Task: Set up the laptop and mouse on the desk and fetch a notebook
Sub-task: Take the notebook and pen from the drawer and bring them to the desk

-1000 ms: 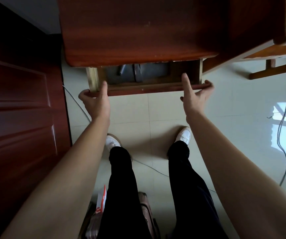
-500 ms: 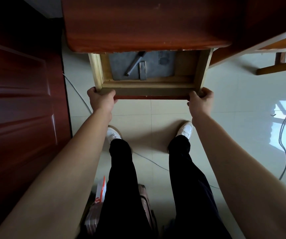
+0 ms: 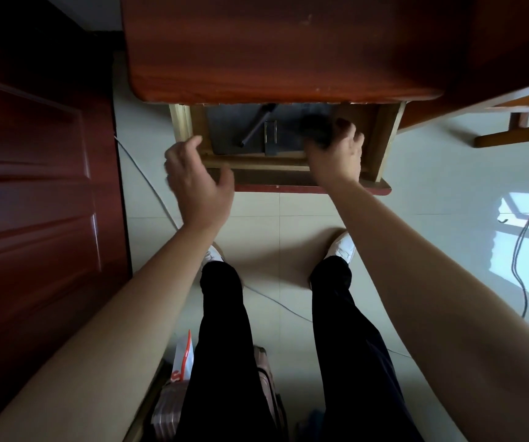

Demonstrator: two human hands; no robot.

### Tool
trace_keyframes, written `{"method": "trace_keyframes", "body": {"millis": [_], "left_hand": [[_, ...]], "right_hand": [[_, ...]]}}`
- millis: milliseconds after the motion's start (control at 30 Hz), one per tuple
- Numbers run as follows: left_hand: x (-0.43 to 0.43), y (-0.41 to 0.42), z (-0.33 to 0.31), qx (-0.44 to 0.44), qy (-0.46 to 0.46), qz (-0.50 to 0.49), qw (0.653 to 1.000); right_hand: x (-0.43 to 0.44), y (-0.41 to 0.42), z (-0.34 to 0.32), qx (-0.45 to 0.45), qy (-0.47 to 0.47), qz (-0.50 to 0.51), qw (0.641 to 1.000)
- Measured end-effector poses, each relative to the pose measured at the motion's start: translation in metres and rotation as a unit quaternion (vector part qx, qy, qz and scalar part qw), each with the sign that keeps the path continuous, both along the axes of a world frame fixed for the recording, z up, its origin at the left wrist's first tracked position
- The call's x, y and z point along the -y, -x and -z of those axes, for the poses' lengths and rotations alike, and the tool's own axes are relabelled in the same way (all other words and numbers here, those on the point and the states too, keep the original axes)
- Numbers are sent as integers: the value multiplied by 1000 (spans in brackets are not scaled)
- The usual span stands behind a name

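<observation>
Both hands off pale wooden drawer [image 3: 381, 145] front since last look. Right hand [image 3: 336, 151] now grasps dark mouse-like object [image 3: 315, 129] inside; left hand [image 3: 198, 180] open, empty.

Open drawer [image 3: 381, 145] with grey laptop [image 3: 225, 129]

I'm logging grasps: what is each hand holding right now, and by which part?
The right hand reaches into the drawer, fingers on a dark object; whether it grips is unclear. The left hand holds nothing.

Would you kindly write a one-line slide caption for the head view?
Right hand reaches into the open desk drawer onto a dark object; left hand hovers open.
</observation>
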State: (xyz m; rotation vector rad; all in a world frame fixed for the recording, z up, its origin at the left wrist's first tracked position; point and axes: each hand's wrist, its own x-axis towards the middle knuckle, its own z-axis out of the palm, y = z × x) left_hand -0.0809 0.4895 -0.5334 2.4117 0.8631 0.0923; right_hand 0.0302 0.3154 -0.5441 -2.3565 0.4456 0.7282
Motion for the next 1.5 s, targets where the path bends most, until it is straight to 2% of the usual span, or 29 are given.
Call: {"method": "trace_keyframes", "body": {"millis": [33,100,167,233,300,400,467,567,667,867,1033,1133,1233,1300,1400,1500], "left_hand": [[0,-6,2,10,40,20,999],[0,-23,5,-25,92,11,995],[-4,-45,9,-106,157,-57,980],[-10,-65,13,-171,238,-130,947],[-12,-75,17,-177,258,-145,939],[-9,-75,21,-159,197,-53,966],[-9,-70,28,-154,190,-11,969],[-13,-62,39,-120,210,0,970],[-14,-57,45,-105,182,30,977],[-10,-58,44,-40,143,-10,989],[-8,-43,43,-19,71,23,997],[-4,-35,45,-7,7,67,998],[2,-32,42,28,-17,68,997],[6,-26,39,64,-47,74,994],[9,-14,28,95,-42,99,990],[11,1,19,88,-38,108,989]], "right_hand": [[-1,-6,4,-29,-14,31,999],[1,-15,14,-78,-46,76,993],[4,-19,22,-97,-66,90,989],[7,-23,26,-97,-71,88,989],[8,-27,27,-102,-70,87,989],[8,-29,22,-132,-61,67,987],[9,-27,22,-127,-69,47,988],[13,-28,15,-146,-82,83,982],[17,-31,12,-163,-105,92,977],[11,-13,7,-145,-171,127,966],[-6,-3,2,-104,-226,155,956],[-8,2,-2,-85,-208,159,961],[-9,11,-4,-39,-184,159,969],[-7,16,-4,-4,-135,180,974],[3,17,-7,43,-67,223,971],[19,22,-8,12,-46,263,964]]}}
